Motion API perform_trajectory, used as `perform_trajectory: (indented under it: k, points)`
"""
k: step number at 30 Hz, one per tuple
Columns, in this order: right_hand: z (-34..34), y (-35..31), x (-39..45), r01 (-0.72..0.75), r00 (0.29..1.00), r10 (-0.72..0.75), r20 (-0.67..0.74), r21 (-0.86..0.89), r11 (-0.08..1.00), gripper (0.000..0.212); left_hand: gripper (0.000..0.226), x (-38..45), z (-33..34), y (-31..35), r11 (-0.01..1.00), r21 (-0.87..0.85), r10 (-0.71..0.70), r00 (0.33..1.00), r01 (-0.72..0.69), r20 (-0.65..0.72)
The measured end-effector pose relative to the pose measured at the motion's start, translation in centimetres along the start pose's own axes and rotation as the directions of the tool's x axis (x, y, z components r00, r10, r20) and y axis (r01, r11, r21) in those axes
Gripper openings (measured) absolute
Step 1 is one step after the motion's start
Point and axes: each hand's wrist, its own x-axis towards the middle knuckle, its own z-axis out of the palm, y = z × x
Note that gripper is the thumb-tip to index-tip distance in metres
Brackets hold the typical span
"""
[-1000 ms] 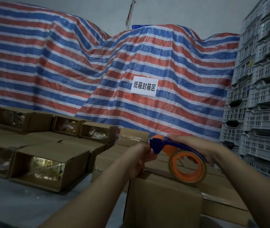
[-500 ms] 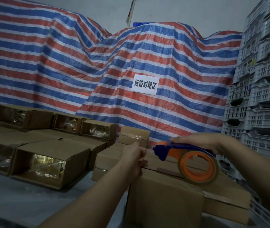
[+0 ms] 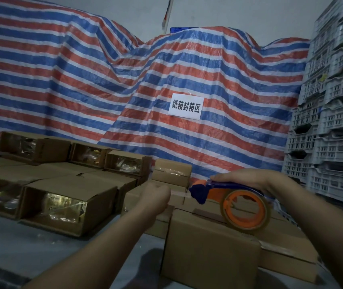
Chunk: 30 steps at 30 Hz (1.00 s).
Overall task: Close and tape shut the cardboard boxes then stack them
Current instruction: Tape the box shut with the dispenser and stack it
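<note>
Left hand (image 3: 156,197) fingers pinched on the free end of the tape strip (image 3: 180,195); right hand (image 3: 243,178) fingers wrapped over the blue-and-orange tape dispenser (image 3: 229,199). Since a second ago I've drawn the dispenser rightward, away from the left hand, so a short clear strip now spans the gap. Closed cardboard box (image 3: 210,245) sits directly beneath, on the grey worktop (image 3: 41,247); open boxes (image 3: 66,203) lie to the left. My read: enough tape out to lay along the seam next
</note>
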Motion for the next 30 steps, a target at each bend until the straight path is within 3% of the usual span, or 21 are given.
perform_trajectory:
  k: [4,13,22,30]
  points:
    - [0.2,-0.5,0.3,-0.018,1.0,0.018,0.01,-0.025,1.0,0.061,0.009,0.0,-0.7,-1.5,0.992,0.12,0.046,0.999,-0.049,0.026]
    - [0.7,-1.2,0.7,-0.031,0.999,0.033,0.021,-0.09,0.995,0.048,0.015,-0.1,-1.3,-3.2,0.996,0.084,-0.048,0.996,0.042,0.074]
    - [1.0,-1.8,1.4,-0.116,0.993,0.113,-0.029,-0.188,0.975,0.056,0.015,-0.1,-1.3,-5.1,0.996,0.03,-0.088,0.991,0.085,0.102]
    - [1.0,-2.0,1.9,-0.133,0.991,0.136,0.01,-0.146,0.98,0.052,0.022,-0.4,0.0,-6.6,0.983,0.015,-0.184,0.964,0.184,0.191]
